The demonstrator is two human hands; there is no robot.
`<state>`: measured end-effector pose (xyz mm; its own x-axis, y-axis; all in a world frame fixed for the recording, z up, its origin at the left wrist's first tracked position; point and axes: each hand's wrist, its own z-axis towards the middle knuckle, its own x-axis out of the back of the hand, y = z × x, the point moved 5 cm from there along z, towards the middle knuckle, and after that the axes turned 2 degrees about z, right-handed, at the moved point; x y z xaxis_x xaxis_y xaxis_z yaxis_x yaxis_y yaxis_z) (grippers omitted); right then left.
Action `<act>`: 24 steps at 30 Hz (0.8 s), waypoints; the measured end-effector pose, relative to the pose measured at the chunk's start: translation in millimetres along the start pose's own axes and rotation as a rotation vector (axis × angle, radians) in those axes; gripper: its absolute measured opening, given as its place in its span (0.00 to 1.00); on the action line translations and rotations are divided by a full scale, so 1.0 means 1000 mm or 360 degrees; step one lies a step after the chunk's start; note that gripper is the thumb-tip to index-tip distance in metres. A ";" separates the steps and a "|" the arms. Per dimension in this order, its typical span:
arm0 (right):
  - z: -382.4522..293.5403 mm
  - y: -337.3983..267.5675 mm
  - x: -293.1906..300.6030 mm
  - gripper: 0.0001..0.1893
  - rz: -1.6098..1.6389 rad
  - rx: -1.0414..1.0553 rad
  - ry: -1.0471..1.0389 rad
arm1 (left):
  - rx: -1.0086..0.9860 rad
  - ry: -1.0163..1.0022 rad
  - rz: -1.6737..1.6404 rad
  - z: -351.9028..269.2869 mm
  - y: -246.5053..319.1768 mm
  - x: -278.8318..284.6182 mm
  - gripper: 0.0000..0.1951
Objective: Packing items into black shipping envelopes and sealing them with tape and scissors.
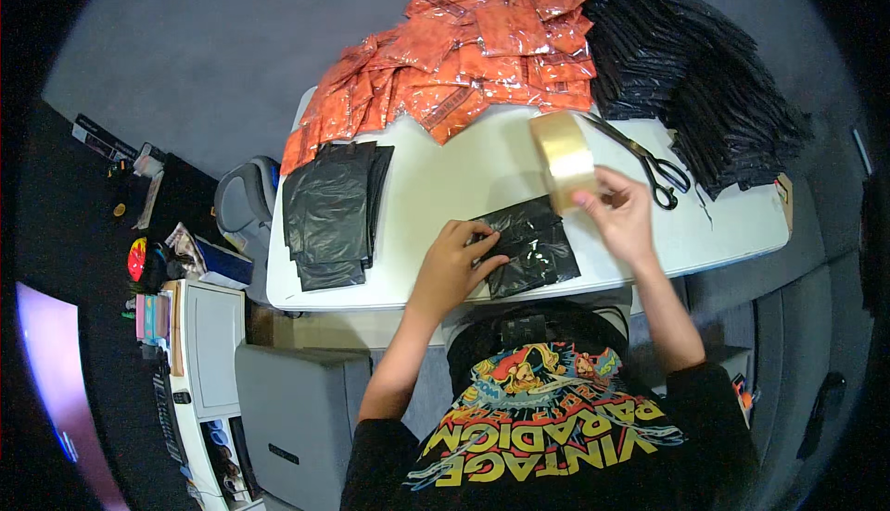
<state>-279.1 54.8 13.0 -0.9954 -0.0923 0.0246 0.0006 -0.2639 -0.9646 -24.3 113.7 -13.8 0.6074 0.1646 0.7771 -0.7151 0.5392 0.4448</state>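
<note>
My left hand [457,264] rests its fingertips on a folded black plastic packet [539,250] at the near edge of the white table [459,174]. In my right hand [621,213] is a wide roll of golden packing tape [564,156], held on its side just above the packet's far right corner and slightly blurred. The thumb lies against the roll's near edge. Shiny clear patches show on the packet's surface. A pair of black-handled scissors [650,159] lies right of the roll, its blades pointing away to the upper left.
A heap of orange packets in clear film [480,52] covers the far side. Large stacks of folded black plastic [681,66] stand at the far right. A smaller black stack [334,219] lies at the left. A grey chair [299,414] and white cabinet [212,351] stand left.
</note>
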 end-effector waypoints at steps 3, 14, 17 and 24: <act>-0.013 0.011 -0.044 0.18 0.0330 0.0045 -0.0048 | 0.0065 0.0054 -0.0030 -0.004 0.001 -0.003 0.18; -0.034 0.027 -0.069 0.18 0.0062 0.0129 -0.0148 | 0.0684 0.0291 -0.0939 -0.002 -0.004 0.024 0.20; -0.043 0.003 -0.071 0.22 -0.0344 0.0473 -0.0117 | 0.0568 0.0534 -0.0925 0.018 0.019 0.039 0.22; -0.052 0.006 -0.071 0.23 -0.0326 0.0515 -0.0078 | 0.0614 0.0540 -0.0623 0.013 0.036 0.040 0.20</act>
<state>-212.9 109.4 -8.4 -0.9723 -0.0502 0.2281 -0.1596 -0.5703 -0.8058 -30.6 128.8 39.6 0.8789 0.3023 0.3690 -0.4531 0.2872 0.8439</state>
